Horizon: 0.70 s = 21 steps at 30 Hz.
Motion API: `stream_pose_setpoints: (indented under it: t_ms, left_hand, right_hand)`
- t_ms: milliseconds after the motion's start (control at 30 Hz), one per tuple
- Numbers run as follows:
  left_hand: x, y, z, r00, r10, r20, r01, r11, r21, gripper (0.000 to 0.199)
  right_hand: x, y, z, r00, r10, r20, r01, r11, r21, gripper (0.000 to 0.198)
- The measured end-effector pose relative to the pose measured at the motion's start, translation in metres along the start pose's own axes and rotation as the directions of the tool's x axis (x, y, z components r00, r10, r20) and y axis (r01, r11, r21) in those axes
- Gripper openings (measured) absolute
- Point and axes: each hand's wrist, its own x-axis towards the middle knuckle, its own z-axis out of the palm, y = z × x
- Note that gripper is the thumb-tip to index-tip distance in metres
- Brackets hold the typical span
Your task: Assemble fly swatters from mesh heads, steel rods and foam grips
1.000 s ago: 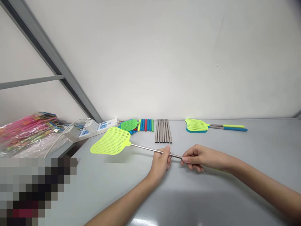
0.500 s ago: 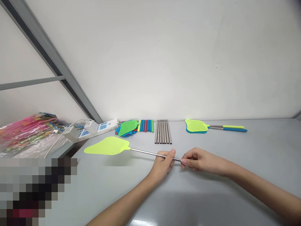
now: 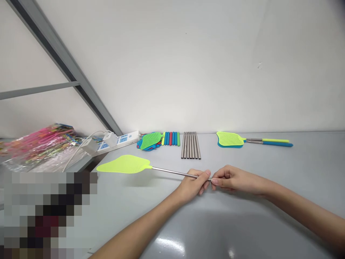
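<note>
The yellow-green swatter head (image 3: 125, 164) is off to the left of the left hand, raised above the table (image 3: 258, 216), on a thin metal rod (image 3: 168, 171). The left hand (image 3: 191, 184) is closed around the rod, thumb along the top; the right hand (image 3: 234, 178), just beside it, is half curled, thumb and fingertips pinching the rod's tail end. The left hand has slid toward the right, nearly closing the stretch of rod between them, and the head has tipped flatter to view. That seems to gather the work at the tail, where no coloured grip shows. Beyond the left hand lie metal tubes (image 3: 191, 145), then, farther left, coloured grips (image 3: 170, 139) and stacked heads (image 3: 151, 141). Beyond the right hand lie two gripped swatters (image 3: 231, 139).
</note>
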Motion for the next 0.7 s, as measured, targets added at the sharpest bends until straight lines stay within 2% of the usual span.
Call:
stream_pose_setpoints:
  t_ms: [200, 500, 700]
  left_hand:
    - [0.0002, 0.0002, 0.0001, 1.000, 0.019, 0.007, -0.019, 1.000, -0.006, 0.049]
    - [0.0004, 0.0020, -0.0027, 0.999, 0.003, 0.040, 0.000, 0.997, -0.075, 0.045]
    - [0.0014, 0.0027, -0.0037, 0.999, -0.017, 0.030, 0.020, 0.996, -0.082, 0.044]
  right_hand:
    - [0.0012, 0.0015, 0.0010, 1.000, 0.008, 0.002, -0.008, 1.000, 0.015, 0.037]
    - [0.0006, -0.0006, 0.0018, 0.996, 0.059, -0.065, -0.066, 0.993, -0.099, 0.041]
    - [-0.0034, -0.0049, -0.0047, 0.997, 0.073, 0.038, -0.073, 0.997, 0.007, 0.036]
